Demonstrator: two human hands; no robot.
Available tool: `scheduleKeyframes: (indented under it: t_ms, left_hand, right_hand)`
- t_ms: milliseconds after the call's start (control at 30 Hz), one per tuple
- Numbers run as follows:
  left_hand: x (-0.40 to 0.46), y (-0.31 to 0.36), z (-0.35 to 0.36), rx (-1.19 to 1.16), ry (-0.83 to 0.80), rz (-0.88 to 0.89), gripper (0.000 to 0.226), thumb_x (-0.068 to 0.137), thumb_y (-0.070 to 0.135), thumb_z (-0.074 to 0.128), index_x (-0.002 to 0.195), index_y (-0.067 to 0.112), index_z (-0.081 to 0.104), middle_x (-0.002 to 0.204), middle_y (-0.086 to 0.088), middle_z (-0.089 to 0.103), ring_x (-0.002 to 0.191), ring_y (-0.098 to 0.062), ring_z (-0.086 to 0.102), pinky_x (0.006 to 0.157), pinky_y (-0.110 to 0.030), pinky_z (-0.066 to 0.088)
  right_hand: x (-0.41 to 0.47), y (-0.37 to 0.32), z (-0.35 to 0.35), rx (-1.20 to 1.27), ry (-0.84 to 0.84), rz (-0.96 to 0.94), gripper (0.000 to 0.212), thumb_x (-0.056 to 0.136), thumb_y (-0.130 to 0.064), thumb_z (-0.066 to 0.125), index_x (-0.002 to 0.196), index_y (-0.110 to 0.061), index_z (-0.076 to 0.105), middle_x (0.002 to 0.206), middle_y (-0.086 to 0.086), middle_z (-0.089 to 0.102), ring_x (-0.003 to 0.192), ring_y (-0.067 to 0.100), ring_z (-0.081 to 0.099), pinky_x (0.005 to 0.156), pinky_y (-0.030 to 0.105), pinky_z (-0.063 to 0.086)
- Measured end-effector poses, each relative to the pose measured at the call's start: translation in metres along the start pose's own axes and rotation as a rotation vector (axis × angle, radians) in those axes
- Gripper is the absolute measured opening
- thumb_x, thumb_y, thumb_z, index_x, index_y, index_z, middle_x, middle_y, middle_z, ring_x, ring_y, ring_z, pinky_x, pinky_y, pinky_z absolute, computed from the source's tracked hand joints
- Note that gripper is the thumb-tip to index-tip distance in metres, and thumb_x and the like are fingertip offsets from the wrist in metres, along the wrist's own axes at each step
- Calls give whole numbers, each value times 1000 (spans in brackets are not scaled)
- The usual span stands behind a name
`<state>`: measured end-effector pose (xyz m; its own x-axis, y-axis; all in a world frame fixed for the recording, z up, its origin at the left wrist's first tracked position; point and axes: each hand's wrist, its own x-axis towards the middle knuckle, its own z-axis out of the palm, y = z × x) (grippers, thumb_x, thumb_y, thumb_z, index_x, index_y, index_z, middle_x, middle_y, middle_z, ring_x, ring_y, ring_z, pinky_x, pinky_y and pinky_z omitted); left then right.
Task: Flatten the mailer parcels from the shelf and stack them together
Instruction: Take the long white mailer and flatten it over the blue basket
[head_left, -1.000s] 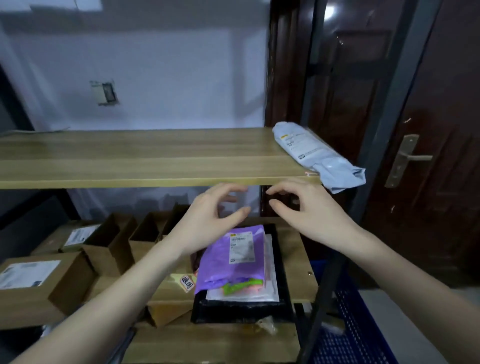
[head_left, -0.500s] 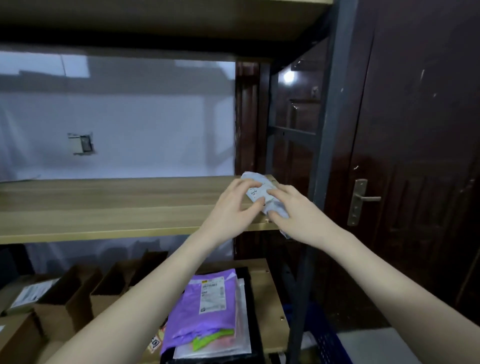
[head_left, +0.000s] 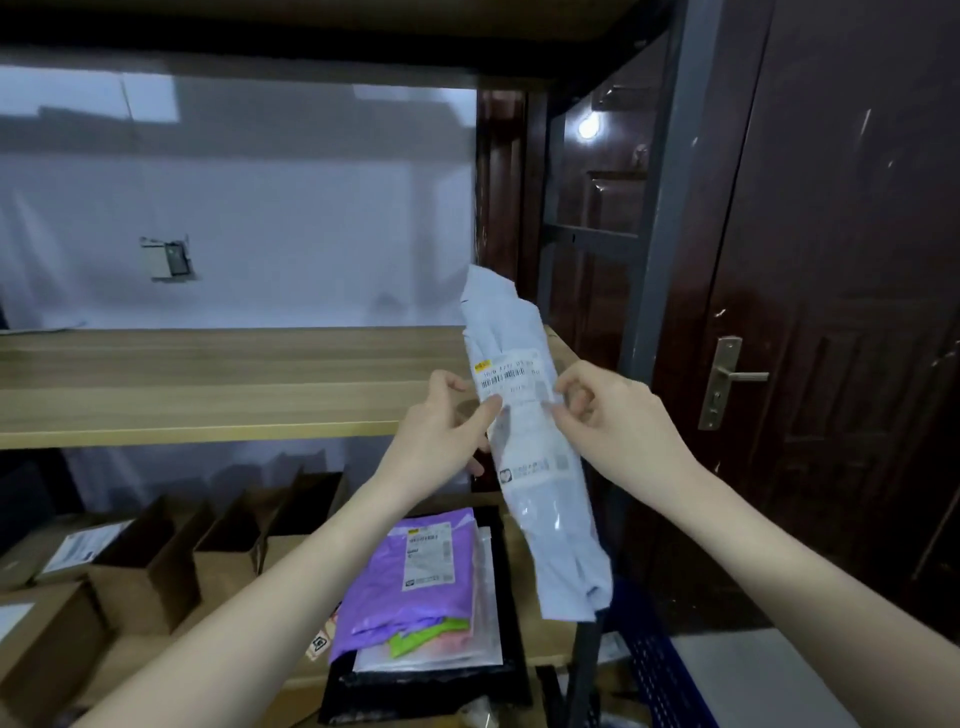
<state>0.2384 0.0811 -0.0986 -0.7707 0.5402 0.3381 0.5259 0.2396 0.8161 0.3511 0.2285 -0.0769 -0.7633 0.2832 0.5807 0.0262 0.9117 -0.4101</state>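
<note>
Looking through the head camera, I see both hands raised in front of the wooden shelf (head_left: 208, 384), holding a pale blue-grey mailer parcel (head_left: 530, 467) up in the air between them. It hangs nearly upright, its top leaning a little to the left, crumpled and folded along its length, with a white shipping label (head_left: 511, 376) and barcode facing me near the upper half. My left hand (head_left: 441, 431) pinches the parcel's left edge just below the label, thumb on the front and the other fingers curled behind. My right hand (head_left: 618, 415) grips the right edge at about the same height, fingers bent in around the plastic; how much of the parcel sits inside that curl I can't quite make out, since the fingers blur there. The parcel is clear of the shelf board, its lower end hanging over the level below. Down there a purple mailer (head_left: 415, 577) lies flat on top of a small stack of clear and coloured packets, resting on a black tray (head_left: 514, 675). To the left of that stack stand several open cardboard boxes (head_left: 150, 561). A dark wooden door (head_left: 831, 260) with a metal handle (head_left: 727, 379) stands to the right, behind the grey shelf post (head_left: 670, 208).
</note>
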Motion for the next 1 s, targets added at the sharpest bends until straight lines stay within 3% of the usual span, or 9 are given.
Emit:
scheduleKeyframes:
  t_ms: [100, 200, 267, 367, 433, 533, 800, 933, 1000]
  left_hand:
    - [-8, -1, 6, -30, 20, 4, 43, 85, 38, 65, 108, 19, 35, 70, 1, 68, 49, -11, 65, 57, -30, 55]
    - [-13, -3, 25, -171, -85, -1, 43, 86, 11, 66, 115, 13, 36, 75, -5, 67, 51, -7, 64, 49, -25, 54]
    - [-17, -11, 28, -155, -93, 50, 36, 86, 5, 63, 117, 10, 44, 78, -8, 69, 61, -3, 65, 58, -22, 55]
    - [-38, -54, 17, -144, -101, 112, 21, 91, 11, 58, 112, 16, 55, 93, -4, 71, 84, -5, 68, 77, -20, 52]
    - [-64, -101, 21, -41, -209, 27, 28, 90, 19, 60, 116, 25, 53, 115, 5, 64, 108, -8, 61, 86, -20, 48]
    - [-98, -149, 62, 72, -354, -102, 55, 78, 42, 66, 128, 30, 45, 135, 2, 50, 125, -13, 48, 99, -26, 42]
    - [-97, -157, 97, 142, -467, 10, 59, 87, 31, 65, 139, 22, 39, 141, 2, 44, 128, -10, 42, 103, -20, 31]
    - [-101, -142, 113, 91, -522, 86, 47, 88, 30, 62, 130, 35, 40, 131, 12, 45, 120, -1, 44, 95, -4, 30]
    - [-105, -135, 128, 74, -590, 152, 46, 89, 30, 61, 130, 35, 40, 127, 15, 44, 118, 5, 41, 96, 1, 25]
  right_hand:
    - [-1, 12, 8, -33, -171, 53, 54, 82, -37, 65, 128, -20, 41, 116, 0, 45, 105, 18, 52, 90, 37, 47]
    - [-7, 15, 29, 168, -326, 182, 55, 82, -20, 68, 129, -20, 40, 111, 5, 53, 87, 18, 63, 81, 32, 51]
    - [-16, 15, 40, 266, -327, 200, 44, 84, -8, 63, 123, -20, 46, 104, 6, 60, 75, 12, 65, 78, 32, 55]
    - [-49, 34, 36, 324, -275, 246, 19, 89, -16, 59, 107, -22, 57, 94, 2, 67, 78, 12, 67, 77, 33, 57]
    - [-83, 52, 40, 309, -372, 280, 25, 89, -29, 60, 114, -23, 58, 102, -2, 65, 87, 12, 66, 75, 23, 53]
    - [-133, 71, 76, 152, -532, 230, 49, 85, -37, 63, 130, -23, 50, 122, -4, 56, 112, 13, 56, 89, 24, 47]
    - [-151, 91, 109, 168, -442, 288, 56, 85, -38, 63, 136, -21, 45, 129, -2, 55, 122, 11, 50, 91, 19, 37]
    - [-165, 103, 99, 217, -369, 401, 52, 86, -33, 64, 134, -20, 48, 132, -1, 54, 121, 11, 50, 93, 19, 38]
    - [-175, 112, 92, 214, -340, 454, 50, 86, -31, 64, 132, -20, 49, 129, -1, 55, 117, 8, 50, 89, 11, 35]
